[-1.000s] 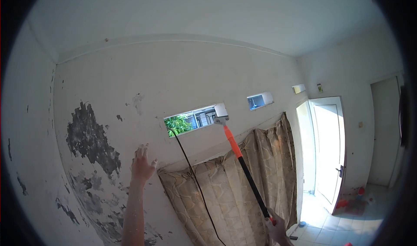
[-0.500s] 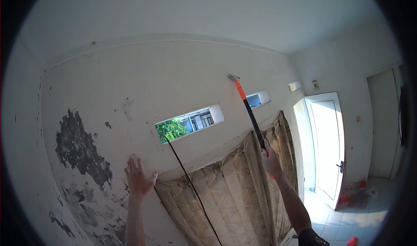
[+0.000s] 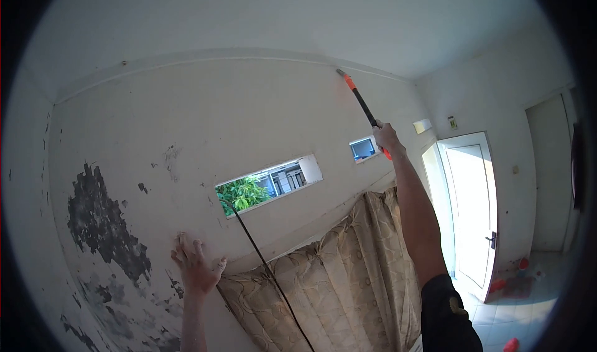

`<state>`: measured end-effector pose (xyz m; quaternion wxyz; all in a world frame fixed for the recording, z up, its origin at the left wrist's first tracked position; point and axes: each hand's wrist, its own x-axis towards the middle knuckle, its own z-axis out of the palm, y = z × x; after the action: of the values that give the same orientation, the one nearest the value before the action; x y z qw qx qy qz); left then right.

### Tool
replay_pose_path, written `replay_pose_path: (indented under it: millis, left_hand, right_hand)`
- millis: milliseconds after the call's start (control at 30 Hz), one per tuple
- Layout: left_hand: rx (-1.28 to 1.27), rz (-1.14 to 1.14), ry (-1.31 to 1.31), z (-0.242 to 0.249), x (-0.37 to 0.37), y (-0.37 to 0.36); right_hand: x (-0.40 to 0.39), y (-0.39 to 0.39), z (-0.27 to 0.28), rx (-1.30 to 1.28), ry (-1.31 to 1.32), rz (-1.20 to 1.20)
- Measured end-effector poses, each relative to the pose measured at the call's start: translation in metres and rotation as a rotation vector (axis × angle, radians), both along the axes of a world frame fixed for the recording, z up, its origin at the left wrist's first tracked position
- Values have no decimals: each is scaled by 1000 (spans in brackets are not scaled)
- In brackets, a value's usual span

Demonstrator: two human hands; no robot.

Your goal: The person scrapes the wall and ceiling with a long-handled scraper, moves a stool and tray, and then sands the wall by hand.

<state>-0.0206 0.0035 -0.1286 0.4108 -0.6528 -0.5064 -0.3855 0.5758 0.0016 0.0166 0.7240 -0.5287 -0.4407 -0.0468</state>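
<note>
My right hand grips the black handle of a long-handled scraper, raised high with the arm stretched out. Its neck is orange and its small metal head is at the top of the wall, just below the ceiling trim; whether it touches is hard to tell. My left hand is open, fingers spread against the white wall, left of the curtain's top corner. Whitish dust coats the fingers. Dark patches of peeled paint lie to the left of that hand.
A patterned beige curtain hangs below two small wall openings, the larger opening showing leaves outside. A dark thin rod or cord runs down across the curtain. At right stands an open white door; red items lie on the tiled floor.
My right hand has moved up with the scraper, its head going from mid-wall to near the ceiling trim. My left hand stays spread on the wall; the view has shifted slightly.
</note>
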Motion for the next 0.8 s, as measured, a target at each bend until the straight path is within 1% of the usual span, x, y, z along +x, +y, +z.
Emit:
replay_pose_path:
  millis: [67,133,233,267,367,433,500,533,600,633,700,800]
  left_hand:
    - [-4,-62,-25,1,0,-3]
    - [5,-67,-27,0,-1,-5]
    - [29,-101,-34,2,0,-7]
    - [44,-122,-33,2,1,-8]
    - [7,-175,-96,6,8,-14]
    - [18,-170,-94,2,6,-7]
    - [40,-167,-92,1,5,1]
    - [66,-146,-66,0,3,3]
    - [98,-121,-49,1,0,4]
    - [90,-142,-54,1,0,3]
    - [68,-165,-57,-1,-2,5]
    - [118,-151,-67,-4,-1,9]
  right_hand:
    - [3,9,-2,17,-7,39]
    - [-13,-2,-23,56,-28,4]
    - [-29,-22,-66,47,-51,26]
    - [-30,-25,-82,20,-51,-4]
    - [-26,-25,-100,-7,-81,-64]
    - [-30,-24,-92,7,-112,-87]
    - [-29,-22,-58,28,-101,-45]
    - [-17,-10,-41,33,-104,-46]
    - [14,26,-7,38,-118,-161]
    - [11,17,1,44,-123,-158]
    - [9,-6,0,-19,-112,-74]
    - [9,-19,-39,-34,-102,-45]
